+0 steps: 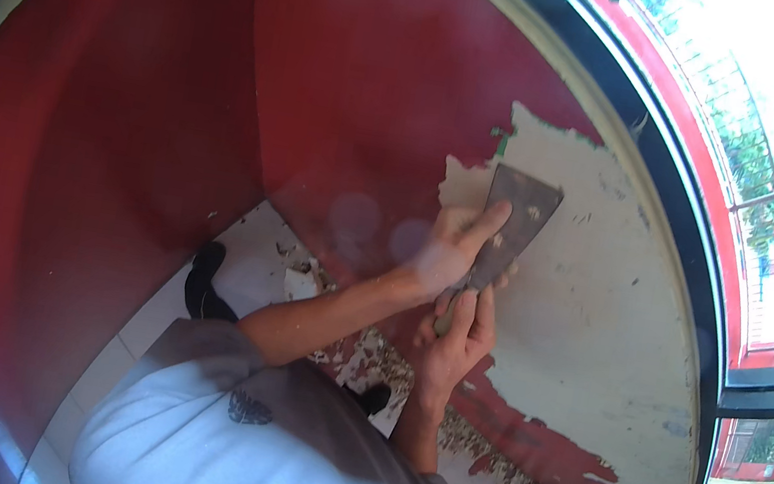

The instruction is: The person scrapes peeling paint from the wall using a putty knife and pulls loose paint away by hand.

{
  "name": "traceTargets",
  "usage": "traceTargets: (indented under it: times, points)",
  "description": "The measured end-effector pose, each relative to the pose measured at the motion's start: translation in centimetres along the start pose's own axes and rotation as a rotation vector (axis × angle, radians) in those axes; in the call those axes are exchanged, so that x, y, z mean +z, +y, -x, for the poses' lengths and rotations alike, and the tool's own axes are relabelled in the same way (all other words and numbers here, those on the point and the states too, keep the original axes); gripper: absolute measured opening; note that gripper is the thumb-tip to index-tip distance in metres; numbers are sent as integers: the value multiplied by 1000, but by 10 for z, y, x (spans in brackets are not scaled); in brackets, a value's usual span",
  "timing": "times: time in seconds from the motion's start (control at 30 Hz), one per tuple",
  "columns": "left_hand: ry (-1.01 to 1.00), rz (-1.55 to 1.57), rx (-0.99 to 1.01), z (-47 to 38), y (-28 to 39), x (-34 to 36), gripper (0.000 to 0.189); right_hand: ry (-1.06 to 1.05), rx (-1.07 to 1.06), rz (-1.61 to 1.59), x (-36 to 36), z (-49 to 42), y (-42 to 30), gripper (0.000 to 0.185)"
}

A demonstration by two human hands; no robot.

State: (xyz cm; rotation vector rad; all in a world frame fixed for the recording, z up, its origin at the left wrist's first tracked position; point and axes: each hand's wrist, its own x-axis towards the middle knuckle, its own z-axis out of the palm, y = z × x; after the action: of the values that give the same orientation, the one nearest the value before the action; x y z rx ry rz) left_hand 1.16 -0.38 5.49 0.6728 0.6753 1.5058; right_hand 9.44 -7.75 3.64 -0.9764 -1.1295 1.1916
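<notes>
A wide putty knife (pixel 525 222) with a trapezoid metal blade is held up in front of the wall, its broad edge pointing away from me. Pale flecks stick to the blade. My left hand (pixel 447 257) grips the blade's left side, thumb flat on its face and the other fingers mostly hidden behind. Around the short handle, my right hand (pixel 463 339) is closed, covering most of it. Behind the tool, the wall has a large stripped pale patch (pixel 590 304) with ragged borders of red paint (pixel 369 64). Whether the blade's edge touches the wall I cannot tell.
Paint chips (pixel 375 362) litter the tiled floor (pixel 99 379) along the wall's foot. Another red wall (pixel 124 124) meets this one at a corner on the left. A dark window frame (pixel 698 291) borders the right. My dark shoes (pixel 206 274) stand near the walls.
</notes>
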Motion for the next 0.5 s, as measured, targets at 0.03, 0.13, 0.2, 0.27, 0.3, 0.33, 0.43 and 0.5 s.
traceTargets:
  times: [0.03, 0.13, 0.2, 0.27, 0.3, 0.33, 0.43, 0.5]
  points:
    - [-8, -3, 22, -3, -1, 0, 46, -21, -21, -12, 0, -3, 0, 37]
    - [-25, -16, 88, -9, 23, 4, 45, -22, -50, 16, 14, -24, -10, 32]
    - [-20, -35, 147, -5, 32, 1, 45, -28, -34, 48, 14, -12, -11, 29]
    - [3, -5, 29, 3, 13, -1, 46, -25, -37, 89, 8, -4, -1, 26]
    - [7, 1, 38, 3, 5, -1, 46, 3, -57, 71, 4, 2, 5, 25]
    - [7, -27, 53, 2, -2, -1, 47, 33, -75, 53, 1, 3, 10, 24]
    - [2, -17, 17, 1, -2, 0, 49, -25, 49, 26, -2, -4, -11, 29]
    - [-7, 18, -23, 1, 3, 0, 49, -16, 34, 57, -2, -5, -3, 30]
